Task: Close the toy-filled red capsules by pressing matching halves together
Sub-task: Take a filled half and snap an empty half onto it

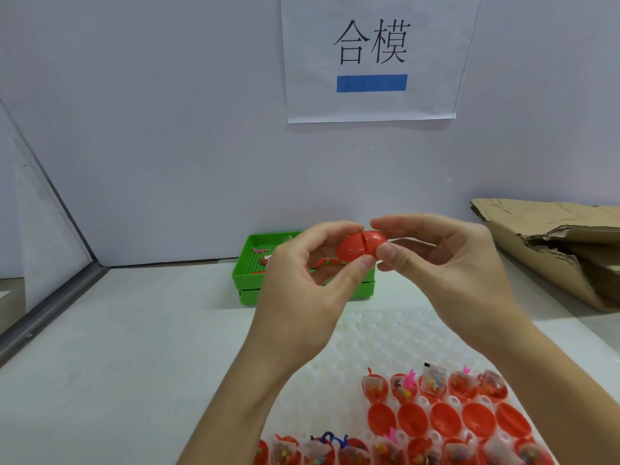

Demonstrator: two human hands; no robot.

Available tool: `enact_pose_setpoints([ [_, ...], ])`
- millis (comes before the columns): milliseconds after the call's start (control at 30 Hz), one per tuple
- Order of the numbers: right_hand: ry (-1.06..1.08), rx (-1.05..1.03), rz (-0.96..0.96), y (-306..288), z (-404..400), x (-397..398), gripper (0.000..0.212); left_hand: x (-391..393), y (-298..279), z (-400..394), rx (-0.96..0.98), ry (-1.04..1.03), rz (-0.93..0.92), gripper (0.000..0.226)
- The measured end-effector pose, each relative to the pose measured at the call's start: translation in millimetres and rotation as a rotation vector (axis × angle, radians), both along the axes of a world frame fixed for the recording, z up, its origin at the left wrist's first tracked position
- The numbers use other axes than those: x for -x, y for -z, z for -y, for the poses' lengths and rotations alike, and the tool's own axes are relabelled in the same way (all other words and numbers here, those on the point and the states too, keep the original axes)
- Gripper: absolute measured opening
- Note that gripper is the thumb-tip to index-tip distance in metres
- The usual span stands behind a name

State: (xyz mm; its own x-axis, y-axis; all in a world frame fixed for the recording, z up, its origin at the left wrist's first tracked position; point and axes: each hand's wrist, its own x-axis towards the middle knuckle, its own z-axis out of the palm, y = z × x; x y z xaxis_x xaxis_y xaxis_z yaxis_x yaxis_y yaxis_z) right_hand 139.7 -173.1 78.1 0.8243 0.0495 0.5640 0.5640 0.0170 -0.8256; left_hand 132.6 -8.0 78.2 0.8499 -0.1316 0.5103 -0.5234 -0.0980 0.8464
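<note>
Now left hand [302,280] and right hand [446,263] pinch red capsule [360,247] up above white tray [369,337]. Halves meet, thin gap shows. Next: push harder till snap. More open halves [446,418] wait.

A single wide-angle view comes from the person's head, facing forward and slightly down across the white table [134,330] toward the pale back wall [167,129], where a paper sign [370,58] hangs high in the frame. It sits close: both forearms enter from the bottom edge, meeting mid-frame.
</note>
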Motion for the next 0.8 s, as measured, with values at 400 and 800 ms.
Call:
enact_pose_setpoints([
  [400,0.029,-0.061,0.053,2.8,-5.7,3.3,0.018,-0.1,-1.3,0.0,0.031,-0.041,0.006,0.031],
  [800,0.059,-0.027,0.142,4.0,-10.1,1.7,0.020,4.2,-2.6,3.0,0.049,-0.083,0.049,0.034],
])
